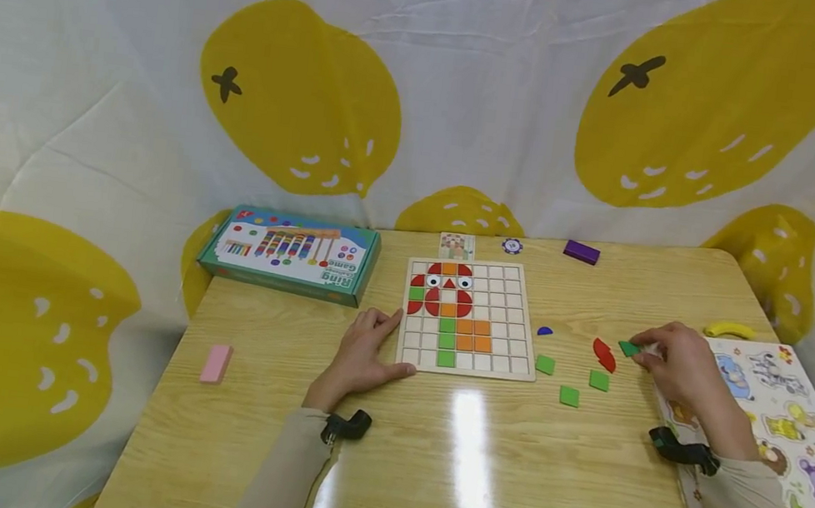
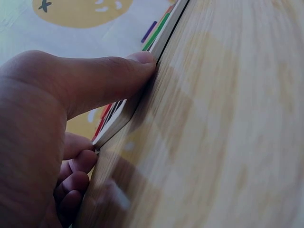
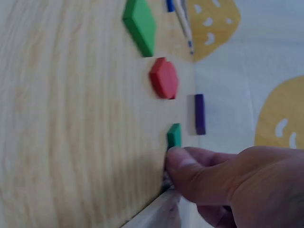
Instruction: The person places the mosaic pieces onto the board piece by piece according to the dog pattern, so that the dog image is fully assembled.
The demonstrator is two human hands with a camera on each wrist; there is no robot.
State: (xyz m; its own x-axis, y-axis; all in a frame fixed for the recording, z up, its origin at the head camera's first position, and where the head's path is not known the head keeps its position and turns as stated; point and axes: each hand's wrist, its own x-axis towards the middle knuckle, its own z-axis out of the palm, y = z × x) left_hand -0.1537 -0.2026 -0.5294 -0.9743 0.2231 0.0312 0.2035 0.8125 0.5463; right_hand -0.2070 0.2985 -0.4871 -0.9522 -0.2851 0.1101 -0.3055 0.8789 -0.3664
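Note:
My left hand rests against the near left corner of a wooden grid board. In the left wrist view its thumb lies straight along the board's front edge, and the other fingertips are by the side edge. Red, orange and green tiles and two eye pieces fill part of the grid. To the right of the board, my right hand pinches a dark green tile between thumb and fingers; its full outline is hidden. Red pieces lie just left of that hand, near several light green square tiles.
A blue half-round piece lies beside the board. Behind it are a small pattern card, a round chip and a purple block. A game box and pink block are left; an animal puzzle board and yellow banana-shaped piece, right.

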